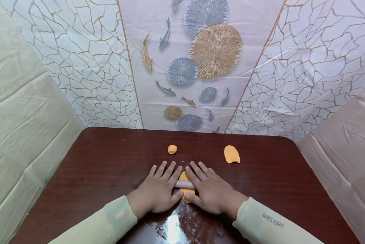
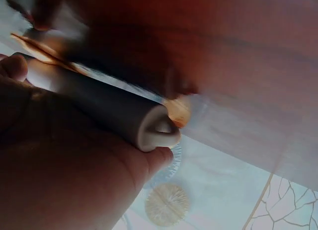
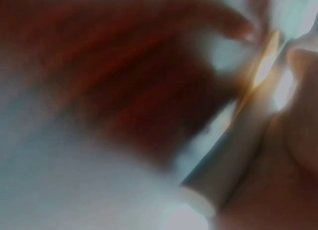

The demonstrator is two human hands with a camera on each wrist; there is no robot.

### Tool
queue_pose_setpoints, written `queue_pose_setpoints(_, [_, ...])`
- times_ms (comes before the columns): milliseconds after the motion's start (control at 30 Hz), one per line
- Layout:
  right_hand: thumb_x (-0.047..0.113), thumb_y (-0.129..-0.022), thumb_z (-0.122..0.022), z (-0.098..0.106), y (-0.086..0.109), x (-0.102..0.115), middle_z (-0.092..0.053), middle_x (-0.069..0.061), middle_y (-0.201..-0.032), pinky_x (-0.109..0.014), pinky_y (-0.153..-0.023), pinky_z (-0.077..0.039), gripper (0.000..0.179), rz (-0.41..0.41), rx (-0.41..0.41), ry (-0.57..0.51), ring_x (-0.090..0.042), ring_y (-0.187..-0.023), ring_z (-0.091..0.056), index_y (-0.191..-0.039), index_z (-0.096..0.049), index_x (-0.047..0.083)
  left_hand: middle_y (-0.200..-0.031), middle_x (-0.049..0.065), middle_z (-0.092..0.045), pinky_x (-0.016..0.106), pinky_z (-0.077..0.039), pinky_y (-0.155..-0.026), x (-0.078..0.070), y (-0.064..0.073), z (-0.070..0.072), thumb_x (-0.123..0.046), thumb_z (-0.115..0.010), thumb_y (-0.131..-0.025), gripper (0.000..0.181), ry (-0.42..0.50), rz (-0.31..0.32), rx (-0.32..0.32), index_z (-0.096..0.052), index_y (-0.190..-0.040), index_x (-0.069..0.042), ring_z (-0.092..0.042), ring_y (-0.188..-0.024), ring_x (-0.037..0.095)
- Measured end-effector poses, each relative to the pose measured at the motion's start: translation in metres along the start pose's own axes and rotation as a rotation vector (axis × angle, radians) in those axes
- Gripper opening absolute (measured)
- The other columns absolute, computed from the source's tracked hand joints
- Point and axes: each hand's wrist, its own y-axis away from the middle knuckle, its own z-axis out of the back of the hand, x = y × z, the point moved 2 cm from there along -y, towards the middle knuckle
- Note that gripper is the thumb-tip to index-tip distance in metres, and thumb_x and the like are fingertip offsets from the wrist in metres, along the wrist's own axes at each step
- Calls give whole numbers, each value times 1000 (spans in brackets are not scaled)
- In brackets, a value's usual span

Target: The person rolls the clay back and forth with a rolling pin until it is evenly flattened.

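Between my two hands a pale, smooth rolling pin [image 1: 185,184] lies crosswise over a flattened piece of orange dough [image 1: 184,175]. My left hand [image 1: 158,190] rests palm-down on the pin's left part, fingers straight and spread. Mirroring it, my right hand [image 1: 213,191] covers the right part with straight fingers. Both thumbs reach over the near end of the dough. The left wrist view shows one end of the rolling pin [image 2: 99,93] under the palm. Blur softens the right wrist view, where the rolling pin [image 3: 233,155] runs beneath the right palm.
On the dark brown table [image 1: 109,162], a small orange dough lump [image 1: 172,149] sits beyond my left fingers. Farther right lies a flat orange dough piece [image 1: 232,154] with a notched near edge. A patterned cloth [image 1: 182,128] hangs behind the table, with plain cloth at both sides.
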Motion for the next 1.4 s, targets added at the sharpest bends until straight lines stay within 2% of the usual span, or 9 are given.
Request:
queue_pose_setpoints(200, [70,-115,-42,-1,12,8,-12,-10,-191,-64,-139,-25,90,29,29,-22,-41,-177,-10,-182,-18,16,-191,7,-11,66,-11,-141,-5,16,-2,-67,-40,-114,87,17,-38,20,-12,-184,-23,-7,-178,36])
queue_pose_setpoints(533, [72,-114,-43,-1,32,21,-15,-9,-191,-65,-139,-26,92,79,24,23,-40,-177,-14,-182,-18,15,-191,5,-11,66,-14,-141,-11,40,-5,-65,-46,-110,91,16,-85,36,-12,-184,-23,-5,-178,35])
queue_pose_setpoints(933, [80,-112,-34,-10,47,28,-15,-6,-191,-65,-138,-27,94,88,3,78,-37,-177,-13,-183,-19,20,-191,3,-10,68,-18,-140,-16,58,-7,-68,-48,-109,93,-20,-124,37,-13,-183,-24,-7,-178,36])
queue_pose_setpoints(1200, [79,-112,-31,-13,54,31,-9,-4,-192,-67,-138,-25,93,95,34,63,-37,-178,-10,-183,-16,21,-191,4,-10,67,-22,-139,-19,67,-11,-65,-50,-109,92,-50,-144,19,-17,-183,-23,-10,-178,36])
queue_pose_setpoints(1400, [74,-114,-38,-17,62,34,-26,-11,-188,-64,-130,-42,90,159,-101,206,-40,-172,-31,-180,-29,13,-191,5,-12,68,-25,-138,-20,73,-15,-63,-52,-110,90,-62,-170,0,-20,-183,-20,-12,-178,36])
